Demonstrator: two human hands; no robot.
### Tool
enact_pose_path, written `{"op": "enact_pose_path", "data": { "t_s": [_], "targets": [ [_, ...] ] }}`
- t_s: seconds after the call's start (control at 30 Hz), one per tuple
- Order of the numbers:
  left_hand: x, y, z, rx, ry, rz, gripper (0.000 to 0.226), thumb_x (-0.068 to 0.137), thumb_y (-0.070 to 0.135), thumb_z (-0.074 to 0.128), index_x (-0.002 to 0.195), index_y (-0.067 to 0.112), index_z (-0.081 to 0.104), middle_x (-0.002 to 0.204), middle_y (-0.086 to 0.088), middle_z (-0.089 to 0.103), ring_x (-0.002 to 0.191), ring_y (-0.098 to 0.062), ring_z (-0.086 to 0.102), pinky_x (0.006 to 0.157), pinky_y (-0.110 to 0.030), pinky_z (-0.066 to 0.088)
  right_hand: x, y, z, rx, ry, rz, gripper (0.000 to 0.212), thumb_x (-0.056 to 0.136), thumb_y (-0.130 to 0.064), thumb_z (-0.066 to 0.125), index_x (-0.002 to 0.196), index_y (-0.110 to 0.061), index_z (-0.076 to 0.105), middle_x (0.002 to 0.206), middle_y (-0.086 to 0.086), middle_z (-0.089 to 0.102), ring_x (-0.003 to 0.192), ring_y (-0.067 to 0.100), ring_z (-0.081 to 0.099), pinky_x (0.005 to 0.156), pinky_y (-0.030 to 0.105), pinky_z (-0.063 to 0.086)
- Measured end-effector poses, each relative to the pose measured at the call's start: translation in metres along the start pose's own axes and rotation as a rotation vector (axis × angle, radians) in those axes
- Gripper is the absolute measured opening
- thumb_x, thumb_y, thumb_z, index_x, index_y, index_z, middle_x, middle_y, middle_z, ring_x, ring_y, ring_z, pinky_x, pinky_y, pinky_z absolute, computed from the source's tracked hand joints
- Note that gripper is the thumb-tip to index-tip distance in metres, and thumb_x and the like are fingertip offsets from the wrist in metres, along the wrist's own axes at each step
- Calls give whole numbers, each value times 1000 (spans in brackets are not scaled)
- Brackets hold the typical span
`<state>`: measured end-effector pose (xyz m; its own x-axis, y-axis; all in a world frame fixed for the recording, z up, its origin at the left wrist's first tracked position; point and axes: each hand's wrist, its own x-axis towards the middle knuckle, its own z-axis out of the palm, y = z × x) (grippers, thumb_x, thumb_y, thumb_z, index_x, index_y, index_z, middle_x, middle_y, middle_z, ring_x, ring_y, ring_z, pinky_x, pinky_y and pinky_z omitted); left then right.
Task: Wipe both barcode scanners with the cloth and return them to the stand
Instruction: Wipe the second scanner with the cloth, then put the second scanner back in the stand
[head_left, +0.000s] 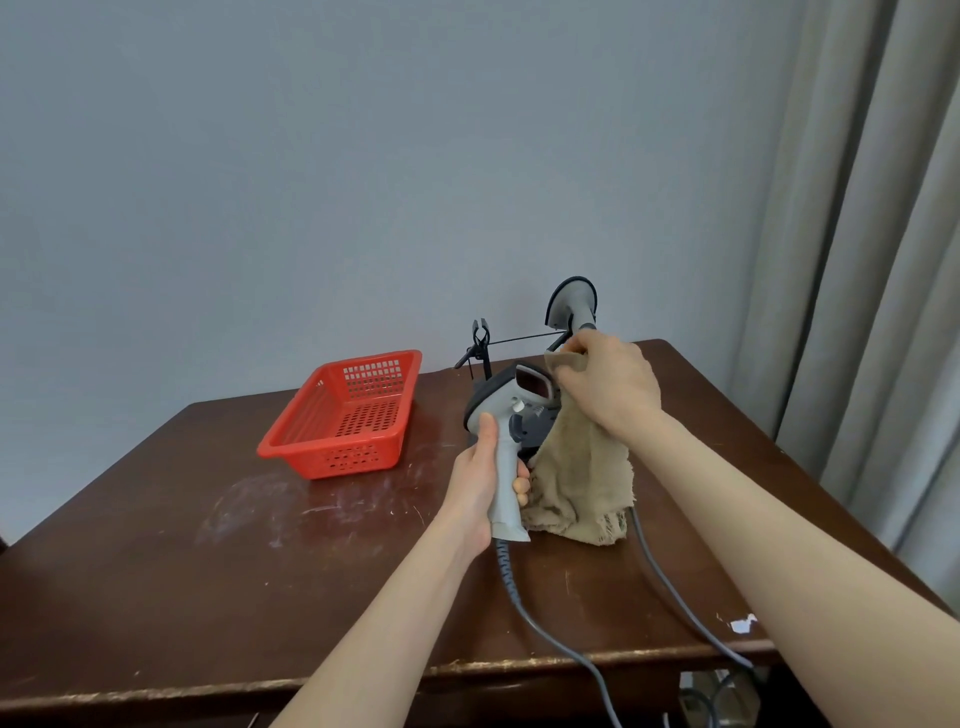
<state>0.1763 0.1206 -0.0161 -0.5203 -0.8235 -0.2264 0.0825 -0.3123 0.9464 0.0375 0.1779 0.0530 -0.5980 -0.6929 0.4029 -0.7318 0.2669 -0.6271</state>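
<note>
My left hand (480, 486) grips the handle of a grey barcode scanner (506, 415), held upright above the table with its dark window facing up and to the right. My right hand (605, 382) holds a beige cloth (582, 478) against the right side of the scanner's head; the rest of the cloth hangs down to the table. A second grey scanner (571, 301) sits behind my right hand on the black wire stand (483, 345), its lower part hidden by the hand.
A red perforated plastic basket (345, 415) stands on the brown wooden table (208, 545) to the left of the scanners. Two grey cables (550, 631) run from the scanners over the table's front edge. A curtain (857, 260) hangs at the right.
</note>
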Motion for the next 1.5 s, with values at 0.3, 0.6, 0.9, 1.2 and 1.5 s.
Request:
{"op": "enact_pose_path", "data": {
  "t_s": [0.3,0.6,0.9,1.2,1.5],
  "targets": [
    [2,3,4,-52,-21,-15,55,89,60,45,85,6,56,53,-5,49,38,-14,43,41,-22,38,-8,3,4,-34,-75,-138,21,87,-17,54,96,-25,71,94,1,67,86,25,60,70,32,47],
    [1,7,7,-25,-9,-2,58,88,61,45,73,6,58,51,-6,50,39,-14,44,44,-24,40,-5,0,-4,61,-144,-157,21,83,-16,57,85,-31,71,91,-1,70,86,22,62,74,33,51],
    [1,24,3,-70,15,38,54,90,58,46,89,5,58,51,-2,51,40,-12,44,40,-22,40,-4,-1,-8,303,19,-58,18,87,-14,58,80,-28,67,73,-8,63,73,12,57,58,21,42],
    [-1,34,0,-6,56,70,54,90,59,45,83,7,58,51,-3,52,40,-13,46,43,-24,40,-2,6,-7,-96,-45,-69,27,88,-9,49,99,-22,71,101,7,68,91,29,61,67,29,40],
    [-4,60,4,46,129,171,38,97,39,48,87,4,58,68,-9,61,51,-18,54,50,-27,50,-22,16,24,-253,-404,-120,35,100,-33,42,128,-24,59,128,8,58,119,29,50,96,41,46]
  ]
}}
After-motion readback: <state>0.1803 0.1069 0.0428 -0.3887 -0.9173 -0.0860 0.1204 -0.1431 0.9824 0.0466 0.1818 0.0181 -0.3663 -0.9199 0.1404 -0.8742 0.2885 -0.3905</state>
